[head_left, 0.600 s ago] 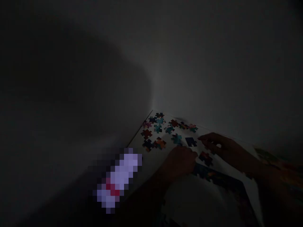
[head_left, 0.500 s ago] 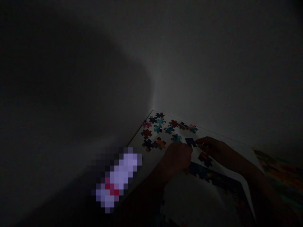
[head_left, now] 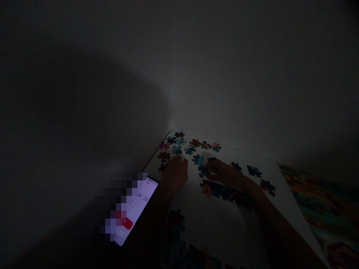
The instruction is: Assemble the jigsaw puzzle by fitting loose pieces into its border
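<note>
In the dim head view, my left hand (head_left: 175,172) rests over the left group of loose jigsaw pieces (head_left: 164,156). Its fingers are curled down and hide whatever lies beneath them. My right hand (head_left: 226,173) pinches at a dark blue puzzle piece (head_left: 203,172), just above a joined strip of the puzzle border (head_left: 221,191). A light blue piece (head_left: 198,160) lies just beyond that piece. Nearer to me, more joined border (head_left: 175,224) runs down the left side and along the bottom, partly lost in shadow.
A lit phone (head_left: 137,209) showing 26:20 lies left of my left forearm, partly pixelated. The white table (head_left: 213,224) meets walls at its far corner. Two dark pieces, one of them here (head_left: 254,171), lie right of my right hand. A colourful printed picture (head_left: 316,209) is at the right.
My left hand has moved left, away from my right hand, onto the loose pieces. My right hand has shifted left to the strip's left end. The view has turned slightly right.
</note>
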The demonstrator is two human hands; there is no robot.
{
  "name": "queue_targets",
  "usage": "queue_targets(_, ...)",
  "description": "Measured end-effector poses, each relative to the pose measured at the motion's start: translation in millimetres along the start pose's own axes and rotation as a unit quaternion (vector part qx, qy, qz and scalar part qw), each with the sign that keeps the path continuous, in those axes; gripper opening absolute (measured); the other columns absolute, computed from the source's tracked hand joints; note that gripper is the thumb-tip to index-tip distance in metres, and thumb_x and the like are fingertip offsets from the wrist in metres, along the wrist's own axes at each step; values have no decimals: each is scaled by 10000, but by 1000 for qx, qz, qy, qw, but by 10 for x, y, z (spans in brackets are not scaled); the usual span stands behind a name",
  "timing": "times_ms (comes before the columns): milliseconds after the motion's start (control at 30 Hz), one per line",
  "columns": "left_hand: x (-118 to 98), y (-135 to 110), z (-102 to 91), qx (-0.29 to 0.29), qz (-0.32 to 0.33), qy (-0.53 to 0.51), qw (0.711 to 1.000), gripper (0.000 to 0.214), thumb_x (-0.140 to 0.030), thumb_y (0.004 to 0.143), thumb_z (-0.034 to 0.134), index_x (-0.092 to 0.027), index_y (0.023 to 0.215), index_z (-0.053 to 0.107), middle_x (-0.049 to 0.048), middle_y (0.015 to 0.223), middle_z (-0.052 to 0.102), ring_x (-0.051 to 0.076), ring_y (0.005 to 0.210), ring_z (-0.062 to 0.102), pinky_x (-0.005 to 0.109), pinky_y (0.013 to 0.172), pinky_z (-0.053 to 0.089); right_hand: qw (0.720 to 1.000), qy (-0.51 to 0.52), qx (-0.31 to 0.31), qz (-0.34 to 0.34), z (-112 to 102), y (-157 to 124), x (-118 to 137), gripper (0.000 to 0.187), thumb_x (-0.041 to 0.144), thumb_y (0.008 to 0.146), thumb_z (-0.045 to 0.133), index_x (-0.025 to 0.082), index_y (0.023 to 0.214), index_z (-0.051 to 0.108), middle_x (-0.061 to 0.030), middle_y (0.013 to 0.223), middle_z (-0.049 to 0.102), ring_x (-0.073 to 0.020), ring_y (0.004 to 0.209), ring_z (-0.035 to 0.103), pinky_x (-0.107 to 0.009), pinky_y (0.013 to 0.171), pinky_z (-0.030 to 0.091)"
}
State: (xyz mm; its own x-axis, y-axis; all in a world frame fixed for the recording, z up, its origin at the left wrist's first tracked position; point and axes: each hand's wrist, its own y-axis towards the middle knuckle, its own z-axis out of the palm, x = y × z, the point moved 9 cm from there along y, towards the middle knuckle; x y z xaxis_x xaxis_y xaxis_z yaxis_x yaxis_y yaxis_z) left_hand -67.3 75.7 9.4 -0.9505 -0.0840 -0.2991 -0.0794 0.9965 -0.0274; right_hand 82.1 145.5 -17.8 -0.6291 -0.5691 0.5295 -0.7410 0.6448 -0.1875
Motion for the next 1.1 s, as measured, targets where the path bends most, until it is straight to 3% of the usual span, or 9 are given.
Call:
queue_targets(100, -23, -2, 2, 4, 40, -44, 998, 548, 20, 792, 475, -216, 1268, 610, 67, 1253, 651, 171, 1151, 604, 295, 1004, 456, 1000, 7, -12, -9, -17, 20, -22, 261, 292, 828, 625, 217, 1077, 604, -74, 1051, 639, -212, 910, 606, -334, 796, 481)
queue_targets(167, 58, -16, -56, -13, 35, -59, 998, 635, 61, 761, 439, -205, 1323, 569, 56, 1328, 618, 137, 1210, 570, 254, 1041, 425, 1000, 16, -23, -12, -32, 37, -69, 257, 304, 827, 625, 223, 1070, 609, -77, 1073, 641, -223, 933, 606, -346, 820, 479)
queue_targets(267, 237, -89, -157, -41, -1, -59, 997, 622, 76, 718, 421, -149, 1268, 608, 93, 1302, 635, 181, 1233, 561, 321, 1078, 415, 999, 36, -32, -4, -33, 72, -177, 318, 333, 805, 644, 217, 1098, 605, -92, 1105, 638, -248, 975, 605, -366, 859, 469)
queue_targets(367, 316, -236, -179, -58, -28, -50, 997, 605, 85, 700, 400, -172, 1183, 657, 81, 1240, 671, 198, 1184, 596, 364, 1062, 438, 998, 62, -28, 6, -20, 99, -247, 349, 356, 786, 645, 209, 1099, 601, -102, 1136, 627, -263, 1012, 600, -368, 874, 464)
queue_targets(433, 263, -358, -124, -70, -32, -42, 996, 588, 79, 722, 384, -185, 1167, 664, 79, 1240, 670, 203, 1190, 592, 374, 1054, 445, 997, 77, -20, 4, -13, 107, -252, 343, 365, 777, 644, 205, 1077, 594, -103, 1126, 624, -262, 1012, 596, -359, 865, 464)
queue_targets(567, -56, -527, 137, -71, 22, -1, 997, 526, 0, 799, 438, -163, 1269, 610, 115, 1304, 628, 247, 1215, 576, 408, 1056, 448, 994, 104, -18, 16, -4, 109, -296, 359, 381, 761, 657, 189, 1040, 539, -93, 1026, 621, -238, 913, 590, -333, 771, 464)
queue_targets(667, -163, -548, 259, -82, 33, 14, 996, 459, -51, 840, 456, -148, 1263, 608, 126, 1274, 639, 259, 1194, 586, 419, 1045, 460, 991, 132, -27, 21, -1, 103, -338, 356, 394, 760, 657, 197, 1012, 501, -54, 946, 605, -204, 829, 569, -309, 700, 444)
queue_targets(833, -42, -503, 231, -148, 33, -14, 988, 407, -69, 858, 434, -171, 1188, 648, 105, 1223, 665, 249, 1156, 606, 422, 1020, 483, 980, 196, -34, 13, 7, 109, -376, 302, 371, 770, 648, 212, 953, 469, 13, 816, 534, -153, 730, 511, -272, 641, 408)
queue_targets(1100, 45, -465, 292, -185, 60, -28, 980, 371, -100, 872, 433, -178, 1154, 661, 112, 1303, 626, 253, 1245, 560, 426, 1060, 461, 976, 212, -56, -1, 2, 170, -449, 262, 384, 796, 653, 200, 930, 523, -14, 850, 582, -158, 771, 543, -280, 694, 431)
